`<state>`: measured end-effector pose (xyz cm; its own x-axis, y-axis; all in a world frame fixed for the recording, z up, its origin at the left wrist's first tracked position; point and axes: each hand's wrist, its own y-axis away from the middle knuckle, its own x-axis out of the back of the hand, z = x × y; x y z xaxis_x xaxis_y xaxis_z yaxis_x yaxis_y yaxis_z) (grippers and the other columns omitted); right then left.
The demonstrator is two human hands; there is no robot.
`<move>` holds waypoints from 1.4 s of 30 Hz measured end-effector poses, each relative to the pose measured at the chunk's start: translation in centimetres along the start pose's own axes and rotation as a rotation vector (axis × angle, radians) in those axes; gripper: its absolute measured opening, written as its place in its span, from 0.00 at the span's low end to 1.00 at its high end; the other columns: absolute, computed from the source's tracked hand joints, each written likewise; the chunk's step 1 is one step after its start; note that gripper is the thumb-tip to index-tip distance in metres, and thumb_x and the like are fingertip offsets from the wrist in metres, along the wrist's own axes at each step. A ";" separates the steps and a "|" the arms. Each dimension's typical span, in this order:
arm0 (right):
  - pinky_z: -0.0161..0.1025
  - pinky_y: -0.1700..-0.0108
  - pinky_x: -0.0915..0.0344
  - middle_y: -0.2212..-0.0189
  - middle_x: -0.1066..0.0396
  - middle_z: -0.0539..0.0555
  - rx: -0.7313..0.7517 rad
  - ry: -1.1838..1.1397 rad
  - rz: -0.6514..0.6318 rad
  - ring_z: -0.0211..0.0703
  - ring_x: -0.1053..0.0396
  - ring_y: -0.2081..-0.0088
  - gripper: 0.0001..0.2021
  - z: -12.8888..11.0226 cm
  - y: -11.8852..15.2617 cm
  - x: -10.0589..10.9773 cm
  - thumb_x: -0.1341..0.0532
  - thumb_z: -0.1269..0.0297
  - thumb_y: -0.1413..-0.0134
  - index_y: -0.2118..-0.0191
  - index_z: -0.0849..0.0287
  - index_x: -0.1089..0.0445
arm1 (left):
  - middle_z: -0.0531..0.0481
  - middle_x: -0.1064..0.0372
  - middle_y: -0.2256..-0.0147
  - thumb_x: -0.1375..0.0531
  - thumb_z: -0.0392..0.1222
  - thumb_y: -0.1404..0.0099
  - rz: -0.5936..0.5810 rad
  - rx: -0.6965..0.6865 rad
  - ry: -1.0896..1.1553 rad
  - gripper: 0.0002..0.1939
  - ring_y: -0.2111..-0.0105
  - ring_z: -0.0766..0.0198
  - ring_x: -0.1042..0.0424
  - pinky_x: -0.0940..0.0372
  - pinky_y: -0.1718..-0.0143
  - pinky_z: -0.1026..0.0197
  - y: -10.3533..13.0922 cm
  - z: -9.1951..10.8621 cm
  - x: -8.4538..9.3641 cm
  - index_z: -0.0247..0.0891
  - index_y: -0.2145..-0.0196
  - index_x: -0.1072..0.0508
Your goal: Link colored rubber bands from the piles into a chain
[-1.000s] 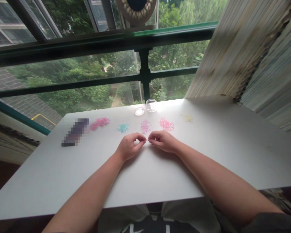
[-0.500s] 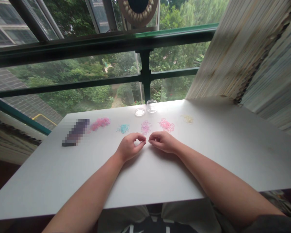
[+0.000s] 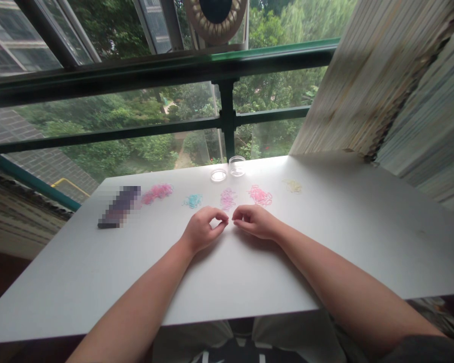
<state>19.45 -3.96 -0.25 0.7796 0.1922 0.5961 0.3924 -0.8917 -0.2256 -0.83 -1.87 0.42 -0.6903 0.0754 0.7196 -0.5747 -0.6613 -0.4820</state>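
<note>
My left hand (image 3: 204, 228) rests over the table with thumb and forefinger pinched; anything between the fingertips is too small to make out. Close beside it, my right hand (image 3: 255, 221) is pinched the same way, its fingertips a small gap from the left ones. Just beyond the hands lie small piles of thin loops: a purple pile (image 3: 227, 198), a pink pile (image 3: 261, 195) and a blue pile (image 3: 192, 200). A mixed pink and purple pile (image 3: 158, 192) is farther left, and a pale yellow pile (image 3: 293, 185) is at the right.
At the back edge of the white table (image 3: 136, 282) stand a clear round container (image 3: 237, 166) and a clear round lid (image 3: 218, 175). A blurred dark object (image 3: 120, 206) lies at the left. Behind are a green railing (image 3: 227, 116) and a curtain (image 3: 348, 85).
The thumb and forefinger of my right hand have parted very slightly at the tips. Otherwise both hands and the piles are where they were.
</note>
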 end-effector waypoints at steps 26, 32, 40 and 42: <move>0.29 0.75 0.46 0.80 0.35 0.47 0.023 0.009 -0.009 0.31 0.44 0.78 0.04 0.1 -0.2 -0.2 0.42 0.71 0.52 0.71 0.61 0.30 | 0.54 0.30 0.74 0.44 0.28 0.49 -0.045 0.030 0.002 0.09 0.70 0.64 0.33 0.37 0.64 0.60 -0.1 0.8 -0.1 0.40 0.74 0.30; 0.30 0.75 0.46 0.80 0.36 0.46 0.019 0.002 -0.002 0.31 0.44 0.79 0.04 0.1 -0.2 -0.2 0.42 0.71 0.52 0.71 0.60 0.30 | 0.51 0.29 0.71 0.43 0.33 0.44 -0.004 0.045 0.005 0.07 0.67 0.63 0.32 0.36 0.61 0.58 0.0 0.2 -0.5 0.40 0.67 0.29; 0.30 0.75 0.46 0.78 0.34 0.48 0.024 -0.013 0.036 0.31 0.43 0.79 0.04 -0.1 -0.3 -0.3 0.42 0.72 0.53 0.71 0.61 0.31 | 0.51 0.30 0.73 0.42 0.39 0.43 -0.006 0.074 -0.038 0.02 0.70 0.63 0.32 0.37 0.65 0.59 0.1 0.1 -0.4 0.39 0.71 0.29; 0.29 0.76 0.46 0.78 0.34 0.48 0.026 -0.019 0.036 0.31 0.43 0.79 0.04 -0.1 -0.4 -0.4 0.42 0.72 0.53 0.71 0.61 0.31 | 0.51 0.30 0.73 0.42 0.39 0.42 -0.014 0.068 -0.025 0.02 0.70 0.63 0.32 0.37 0.64 0.59 0.1 0.2 -0.4 0.39 0.71 0.30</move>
<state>18.98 -3.75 -0.31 0.8023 0.1680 0.5729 0.3764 -0.8872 -0.2670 -0.52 -2.10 0.17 -0.6709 0.0671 0.7385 -0.5527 -0.7093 -0.4376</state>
